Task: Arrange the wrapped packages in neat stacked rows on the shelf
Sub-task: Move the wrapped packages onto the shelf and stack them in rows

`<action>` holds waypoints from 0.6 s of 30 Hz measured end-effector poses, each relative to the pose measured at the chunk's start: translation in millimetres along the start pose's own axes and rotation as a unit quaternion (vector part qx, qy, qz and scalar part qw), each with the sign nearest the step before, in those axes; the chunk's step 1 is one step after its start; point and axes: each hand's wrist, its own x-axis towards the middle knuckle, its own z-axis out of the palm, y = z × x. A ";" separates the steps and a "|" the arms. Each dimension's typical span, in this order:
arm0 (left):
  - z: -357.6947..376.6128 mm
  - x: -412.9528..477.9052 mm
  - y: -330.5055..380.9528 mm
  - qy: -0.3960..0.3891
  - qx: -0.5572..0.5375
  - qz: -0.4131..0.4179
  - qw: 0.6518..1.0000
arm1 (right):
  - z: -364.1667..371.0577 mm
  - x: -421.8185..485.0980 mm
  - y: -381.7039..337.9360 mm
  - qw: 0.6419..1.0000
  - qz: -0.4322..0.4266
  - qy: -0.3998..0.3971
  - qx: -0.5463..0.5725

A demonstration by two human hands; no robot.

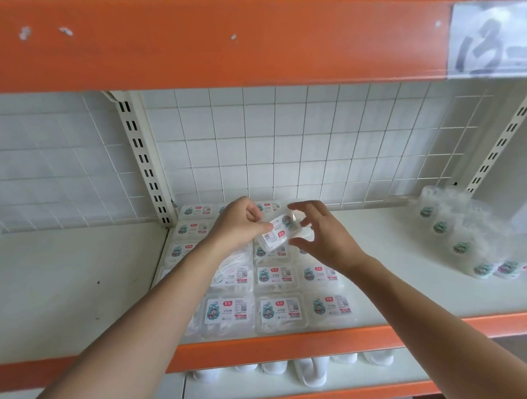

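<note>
The left hand [239, 225] pinches a tilted package [278, 234]. The right hand [323, 235] is spread wide at its other end, and I can't tell if it touches. Below the fingers, rows [278, 312] already fill the shelf [76, 288]. The job looks well along, with this one still unplaced.

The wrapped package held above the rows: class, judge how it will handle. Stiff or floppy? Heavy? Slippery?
Probably stiff: the package looks flat and unbent though the left hand pinches only one end. Likely light, since a fingertip pinch holds it tilted. Its glossy clear wrap may be slippery.
</note>
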 end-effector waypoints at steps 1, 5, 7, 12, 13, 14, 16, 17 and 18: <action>0.4 -0.2 1.1 -0.001 -0.024 -0.007 1.000 | 0.5 0.4 -2.0 1.000 0.023 0.002 0.011; 2.9 -2.4 7.6 -0.022 -0.069 -0.029 0.997 | 2.6 2.2 -9.8 0.995 0.050 -0.019 0.081; 3.3 -3.5 11.8 -0.045 -0.057 -0.034 0.997 | 1.4 2.9 -13.4 0.992 0.037 -0.017 0.116; 2.0 -1.6 17.3 -0.038 -0.035 -0.045 0.998 | 2.8 2.3 -17.4 0.991 -0.001 -0.046 0.124; 2.8 -0.2 16.4 -0.041 -0.066 -0.053 0.996 | 4.6 1.6 -18.6 0.993 0.000 -0.039 0.115; 3.7 0.7 14.9 -0.044 -0.093 -0.059 0.993 | 6.9 0.8 -20.0 0.994 0.008 -0.027 0.102; 6.9 1.8 11.8 -0.036 -0.115 -0.070 0.990 | 9.7 0.3 -24.6 0.996 0.039 -0.005 0.075; 8.5 1.6 10.3 -0.033 -0.120 -0.074 0.989 | 10.5 1.0 -26.7 0.996 0.059 -0.001 0.060; 10.0 1.3 9.2 -0.035 -0.125 -0.077 0.989 | 10.7 2.0 -28.7 0.996 0.076 -0.001 0.050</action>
